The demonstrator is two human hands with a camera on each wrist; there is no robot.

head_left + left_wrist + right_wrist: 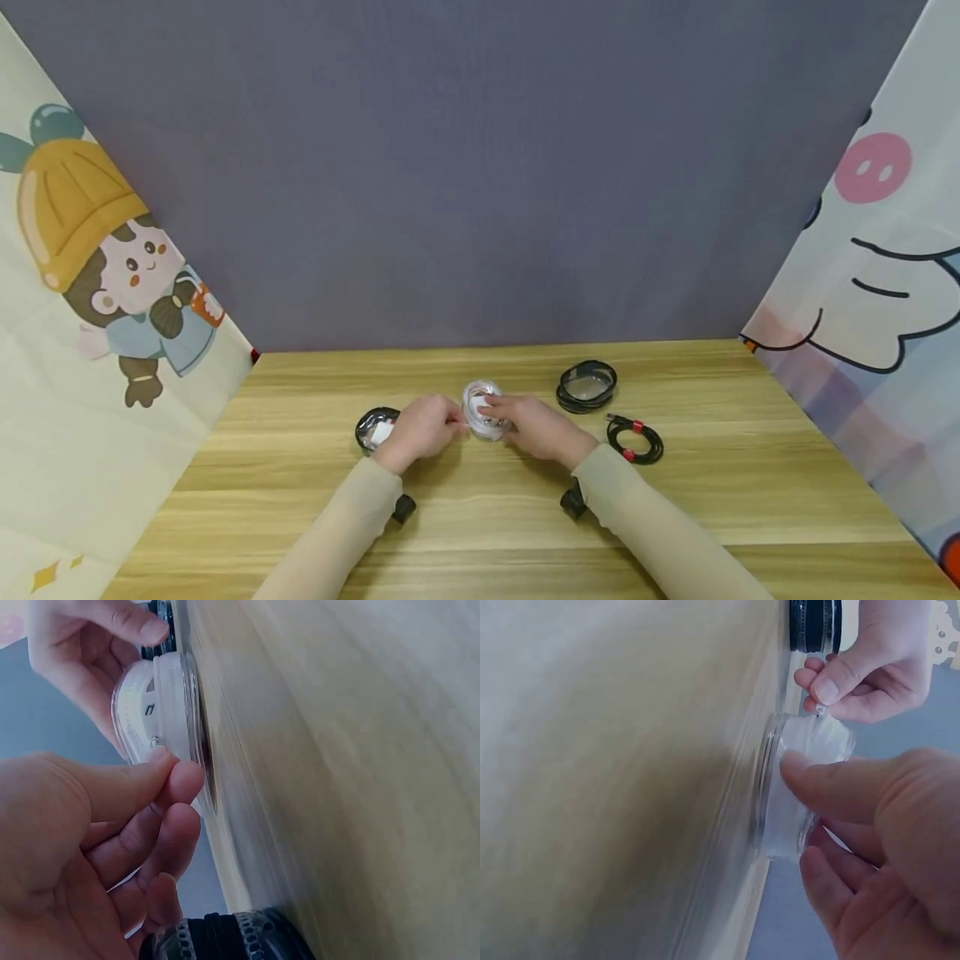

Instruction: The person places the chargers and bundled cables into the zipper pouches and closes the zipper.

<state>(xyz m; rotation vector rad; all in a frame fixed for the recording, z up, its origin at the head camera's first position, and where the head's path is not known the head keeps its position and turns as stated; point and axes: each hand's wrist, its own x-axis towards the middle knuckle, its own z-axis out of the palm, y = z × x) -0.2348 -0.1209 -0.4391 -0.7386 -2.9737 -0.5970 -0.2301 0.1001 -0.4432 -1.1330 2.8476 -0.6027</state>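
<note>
A clear round case (483,407) with a coiled white cable inside lies on the wooden table (480,517) between both hands. My right hand (497,414) holds the case, with its thumb across the top and its fingers curled round the side (801,811). My left hand (452,422) pinches a small silvery tip (820,709) at the case's rim between thumb and forefinger (169,766). In the left wrist view the case (161,705) lies flat on the wood with the right hand behind it.
A black round case (372,427) lies just left of my left hand, half hidden. Another black round case (587,386) sits back right, and a black cable coil with red ties (634,439) lies to the right. Printed cloth screens stand on both sides.
</note>
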